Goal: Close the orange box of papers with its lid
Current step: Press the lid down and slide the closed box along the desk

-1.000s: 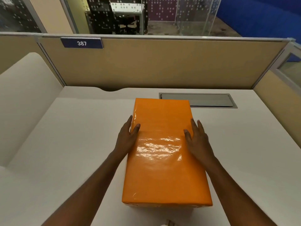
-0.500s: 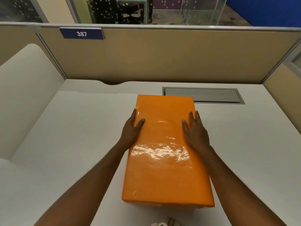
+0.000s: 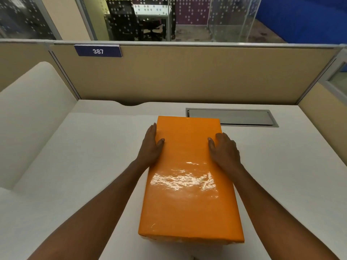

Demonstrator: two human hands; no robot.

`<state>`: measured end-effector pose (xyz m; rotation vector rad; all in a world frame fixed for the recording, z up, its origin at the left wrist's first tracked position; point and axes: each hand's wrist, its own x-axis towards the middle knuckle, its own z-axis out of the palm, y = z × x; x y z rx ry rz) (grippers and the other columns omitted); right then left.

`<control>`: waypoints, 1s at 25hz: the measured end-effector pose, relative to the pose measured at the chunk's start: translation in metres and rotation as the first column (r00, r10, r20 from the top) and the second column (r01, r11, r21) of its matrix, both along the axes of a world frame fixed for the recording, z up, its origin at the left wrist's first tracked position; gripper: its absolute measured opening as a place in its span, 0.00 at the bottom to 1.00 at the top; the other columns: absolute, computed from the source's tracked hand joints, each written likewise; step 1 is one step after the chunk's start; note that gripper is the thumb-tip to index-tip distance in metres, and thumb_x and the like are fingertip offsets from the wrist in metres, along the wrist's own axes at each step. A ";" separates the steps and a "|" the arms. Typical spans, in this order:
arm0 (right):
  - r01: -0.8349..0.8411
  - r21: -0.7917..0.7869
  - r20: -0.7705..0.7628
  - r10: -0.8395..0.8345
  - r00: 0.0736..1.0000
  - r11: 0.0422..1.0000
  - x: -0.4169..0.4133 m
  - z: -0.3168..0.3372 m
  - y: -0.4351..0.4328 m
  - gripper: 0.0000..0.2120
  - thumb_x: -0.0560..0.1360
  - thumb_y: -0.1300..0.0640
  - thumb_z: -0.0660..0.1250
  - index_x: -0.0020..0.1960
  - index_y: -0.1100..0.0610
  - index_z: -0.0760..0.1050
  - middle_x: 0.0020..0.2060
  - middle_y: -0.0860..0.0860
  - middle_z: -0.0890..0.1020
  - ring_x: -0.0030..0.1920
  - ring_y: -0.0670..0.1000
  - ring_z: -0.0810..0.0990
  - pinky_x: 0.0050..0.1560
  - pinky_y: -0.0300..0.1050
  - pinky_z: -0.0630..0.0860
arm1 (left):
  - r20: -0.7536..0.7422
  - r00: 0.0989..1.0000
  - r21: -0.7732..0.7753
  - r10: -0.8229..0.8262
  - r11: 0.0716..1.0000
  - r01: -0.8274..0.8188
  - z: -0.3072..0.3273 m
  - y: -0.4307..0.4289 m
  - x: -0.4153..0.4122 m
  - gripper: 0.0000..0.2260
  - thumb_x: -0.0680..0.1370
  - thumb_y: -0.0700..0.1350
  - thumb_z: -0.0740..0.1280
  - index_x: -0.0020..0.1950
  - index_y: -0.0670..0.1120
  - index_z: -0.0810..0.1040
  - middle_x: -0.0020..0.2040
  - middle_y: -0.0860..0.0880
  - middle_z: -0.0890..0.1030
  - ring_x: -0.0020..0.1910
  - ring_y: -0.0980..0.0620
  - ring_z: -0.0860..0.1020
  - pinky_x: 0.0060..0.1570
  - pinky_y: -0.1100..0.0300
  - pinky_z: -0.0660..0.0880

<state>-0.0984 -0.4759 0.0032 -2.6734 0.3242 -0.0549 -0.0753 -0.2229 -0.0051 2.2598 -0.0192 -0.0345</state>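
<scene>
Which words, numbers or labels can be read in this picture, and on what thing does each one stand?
"387": white digits on the dark blue sign fixed to the beige partition behind the desk.
The orange lid under the hands shows no text.
</scene>
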 end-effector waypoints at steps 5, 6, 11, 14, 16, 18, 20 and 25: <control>-0.109 0.064 0.000 0.109 0.994 0.992 0.039 0.003 -0.004 0.31 0.78 0.42 0.52 0.76 0.56 0.50 0.77 0.53 0.54 0.73 0.61 0.59 0.69 0.64 0.61 | -0.086 0.993 0.112 -0.084 0.989 0.094 0.010 -0.003 0.029 0.28 0.81 0.55 0.55 0.78 0.47 0.50 0.79 0.44 0.51 0.77 0.42 0.54 0.73 0.44 0.54; -0.125 0.082 -0.026 0.127 0.992 0.989 0.044 0.000 -0.006 0.31 0.78 0.42 0.52 0.76 0.56 0.49 0.77 0.52 0.52 0.73 0.61 0.59 0.69 0.63 0.61 | -0.105 0.991 0.104 -0.080 0.990 0.091 0.008 -0.004 0.031 0.28 0.81 0.55 0.55 0.78 0.47 0.50 0.79 0.44 0.51 0.77 0.42 0.54 0.73 0.43 0.54; -0.116 0.125 0.032 0.113 0.993 0.985 0.054 -0.025 -0.008 0.32 0.79 0.41 0.51 0.76 0.56 0.48 0.77 0.51 0.49 0.73 0.59 0.62 0.68 0.55 0.62 | -0.104 0.994 -0.074 -0.038 0.997 0.030 -0.013 -0.006 0.037 0.29 0.80 0.55 0.58 0.78 0.51 0.50 0.79 0.45 0.54 0.76 0.41 0.58 0.72 0.38 0.58; -0.109 0.115 0.058 0.103 0.993 0.987 0.056 -0.031 -0.008 0.32 0.78 0.41 0.50 0.76 0.56 0.49 0.77 0.51 0.50 0.72 0.60 0.63 0.68 0.55 0.63 | -0.098 0.995 -0.062 -0.029 0.998 0.022 -0.018 -0.006 0.040 0.30 0.80 0.56 0.58 0.78 0.51 0.50 0.79 0.45 0.55 0.75 0.41 0.58 0.72 0.38 0.59; -0.110 0.105 0.058 0.104 0.993 0.988 0.056 -0.032 -0.009 0.32 0.78 0.40 0.50 0.76 0.55 0.49 0.77 0.50 0.50 0.72 0.60 0.63 0.68 0.56 0.64 | -0.104 0.994 -0.046 -0.024 0.999 0.019 -0.018 -0.006 0.040 0.30 0.80 0.56 0.57 0.78 0.51 0.49 0.79 0.45 0.54 0.76 0.41 0.58 0.72 0.38 0.58; -0.114 0.113 0.034 0.111 0.993 0.987 0.056 -0.030 -0.009 0.32 0.78 0.41 0.50 0.76 0.55 0.48 0.77 0.50 0.49 0.72 0.59 0.62 0.68 0.56 0.63 | -0.121 0.992 -0.008 -0.014 1.000 0.014 -0.015 -0.006 0.038 0.30 0.79 0.57 0.57 0.78 0.52 0.49 0.79 0.45 0.52 0.76 0.41 0.56 0.73 0.40 0.56; -0.118 0.203 0.037 0.112 0.993 0.972 0.054 -0.023 -0.009 0.31 0.79 0.42 0.51 0.76 0.56 0.49 0.77 0.51 0.52 0.73 0.59 0.60 0.69 0.57 0.61 | -0.118 0.993 0.029 0.023 0.999 -0.020 -0.009 -0.007 0.032 0.31 0.79 0.59 0.58 0.77 0.52 0.50 0.79 0.43 0.52 0.76 0.39 0.56 0.72 0.40 0.56; 0.061 0.497 0.260 -0.216 0.941 0.865 0.022 0.005 -0.018 0.23 0.79 0.48 0.58 0.70 0.59 0.66 0.69 0.58 0.71 0.68 0.59 0.69 0.65 0.56 0.68 | 0.004 0.988 0.003 0.153 0.988 -0.153 0.018 -0.008 -0.001 0.24 0.81 0.55 0.54 0.76 0.48 0.59 0.77 0.42 0.61 0.75 0.41 0.60 0.71 0.42 0.58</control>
